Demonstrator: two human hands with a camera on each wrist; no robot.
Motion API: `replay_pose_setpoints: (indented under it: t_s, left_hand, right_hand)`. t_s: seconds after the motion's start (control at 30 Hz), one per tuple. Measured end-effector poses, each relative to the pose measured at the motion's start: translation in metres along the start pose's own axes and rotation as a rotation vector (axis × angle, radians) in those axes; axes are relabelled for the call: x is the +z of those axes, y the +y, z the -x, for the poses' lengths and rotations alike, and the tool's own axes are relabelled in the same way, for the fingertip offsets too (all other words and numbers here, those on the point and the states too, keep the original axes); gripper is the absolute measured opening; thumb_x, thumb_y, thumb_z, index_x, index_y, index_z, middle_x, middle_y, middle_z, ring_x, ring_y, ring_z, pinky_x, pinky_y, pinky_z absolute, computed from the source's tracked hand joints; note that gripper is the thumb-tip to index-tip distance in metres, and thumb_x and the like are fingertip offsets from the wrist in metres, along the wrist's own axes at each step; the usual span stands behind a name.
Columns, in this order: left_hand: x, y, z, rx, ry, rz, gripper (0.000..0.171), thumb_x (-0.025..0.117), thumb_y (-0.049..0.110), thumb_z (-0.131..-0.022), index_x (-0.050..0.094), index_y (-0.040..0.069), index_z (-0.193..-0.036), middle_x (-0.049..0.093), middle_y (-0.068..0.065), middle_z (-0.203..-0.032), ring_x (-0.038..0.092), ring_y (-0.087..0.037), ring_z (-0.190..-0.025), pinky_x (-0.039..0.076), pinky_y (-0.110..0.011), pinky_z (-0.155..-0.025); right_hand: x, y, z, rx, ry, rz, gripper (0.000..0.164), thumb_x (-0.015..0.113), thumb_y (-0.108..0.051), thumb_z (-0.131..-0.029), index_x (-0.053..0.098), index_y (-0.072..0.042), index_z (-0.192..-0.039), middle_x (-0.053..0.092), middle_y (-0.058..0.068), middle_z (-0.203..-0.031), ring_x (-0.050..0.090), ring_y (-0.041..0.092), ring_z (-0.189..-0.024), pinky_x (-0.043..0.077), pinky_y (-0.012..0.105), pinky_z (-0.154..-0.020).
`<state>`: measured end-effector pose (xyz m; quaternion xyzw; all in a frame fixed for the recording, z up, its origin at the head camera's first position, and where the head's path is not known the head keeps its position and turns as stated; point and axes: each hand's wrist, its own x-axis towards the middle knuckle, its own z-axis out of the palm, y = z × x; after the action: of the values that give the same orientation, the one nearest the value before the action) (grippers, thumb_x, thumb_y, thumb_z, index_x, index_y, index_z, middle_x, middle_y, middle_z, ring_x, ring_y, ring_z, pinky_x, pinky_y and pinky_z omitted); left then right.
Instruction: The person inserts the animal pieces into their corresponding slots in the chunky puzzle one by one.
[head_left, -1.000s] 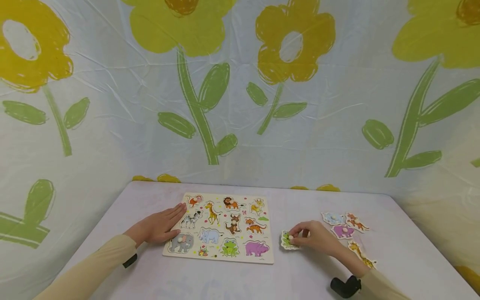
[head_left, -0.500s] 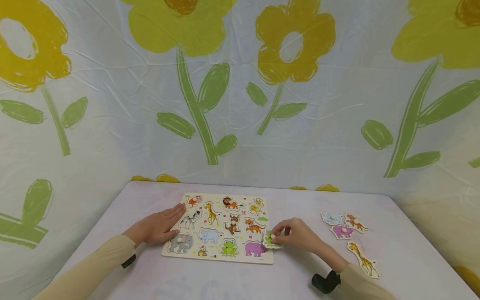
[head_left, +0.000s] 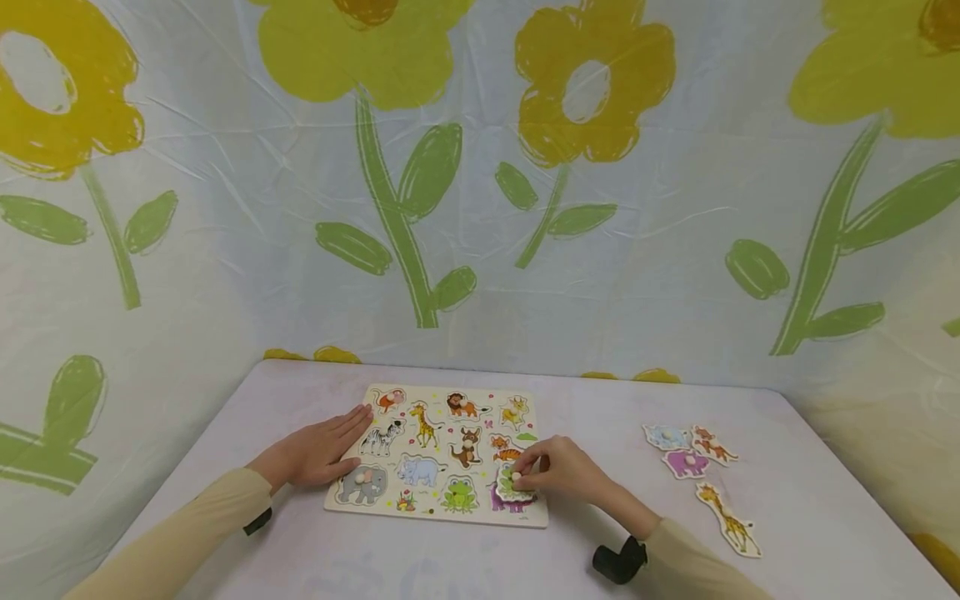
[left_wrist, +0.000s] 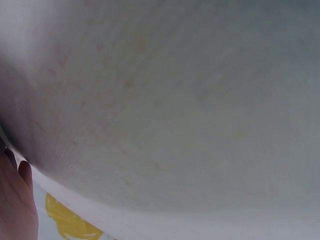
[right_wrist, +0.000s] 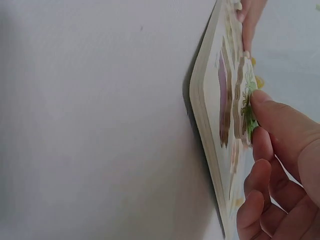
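A wooden animal puzzle board (head_left: 420,514) lies on the table, printed with a zebra, giraffe, lion, frog, hippo and others. My left hand (head_left: 318,450) rests flat with straight fingers on the board's left edge; part of it also shows at the corner of the left wrist view. Between thumb and fingertips my right hand (head_left: 570,473) pinches the knob of a frog puzzle piece (head_left: 512,489). That piece is over the board's lower right, overlapping the purple hippo picture (head_left: 498,505). In the right wrist view, the frog piece (right_wrist: 246,102) stands slightly above the board's surface.
To the right lie a giraffe piece (head_left: 727,520), a purple hippo piece (head_left: 685,463), a light blue piece (head_left: 664,437) and an orange animal piece (head_left: 712,446). An elephant piece (head_left: 362,486) with a knob sits in the board. A flowered cloth (head_left: 645,292) hangs behind the table.
My right hand has carried the frog piece leftward from the table beside the board to above the hippo picture. My left hand stays at the board's left edge.
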<state>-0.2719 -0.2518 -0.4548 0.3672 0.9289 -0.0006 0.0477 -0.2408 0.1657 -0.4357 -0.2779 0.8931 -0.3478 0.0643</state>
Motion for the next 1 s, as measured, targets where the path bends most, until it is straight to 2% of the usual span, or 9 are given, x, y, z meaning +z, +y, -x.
replay_pose_setpoints:
  t_s: [0.43,0.6,1.0]
  left_hand:
    - [-0.003,0.002,0.0,-0.017,-0.017,0.01,0.069,0.037,0.042,-0.101,0.023,-0.004,-0.15,0.021,-0.019,-0.158,0.024,-0.036,-0.146,0.032,-0.048,-0.115]
    - [-0.003,0.002,0.001,-0.021,-0.008,0.018,0.069,0.038,0.042,-0.101,0.024,-0.004,-0.15,0.022,-0.019,-0.158,0.025,-0.036,-0.145,0.032,-0.049,-0.114]
    - [-0.002,0.001,0.001,-0.016,-0.01,-0.015,0.069,0.037,0.043,-0.101,0.024,-0.004,-0.15,0.023,-0.019,-0.158,0.024,-0.035,-0.146,0.03,-0.049,-0.116]
  right_hand:
    - [0.021,-0.016,-0.014,0.003,-0.029,-0.051,0.015,0.078,-0.028,-0.079,0.075,-0.014,-0.086,0.069,-0.006,-0.072,0.052,-0.001,-0.054,0.043,0.016,-0.051]
    - [0.028,-0.023,-0.019,-0.003,-0.048,-0.04,0.015,0.079,-0.028,-0.079,0.076,-0.015,-0.085,0.068,-0.007,-0.071,0.049,0.0,-0.054,0.04,0.015,-0.05]
    - [0.04,-0.034,-0.028,0.016,-0.069,-0.089,0.014,0.079,-0.025,-0.079,0.075,-0.012,-0.085,0.07,-0.003,-0.072,0.054,0.003,-0.056,0.043,0.016,-0.052]
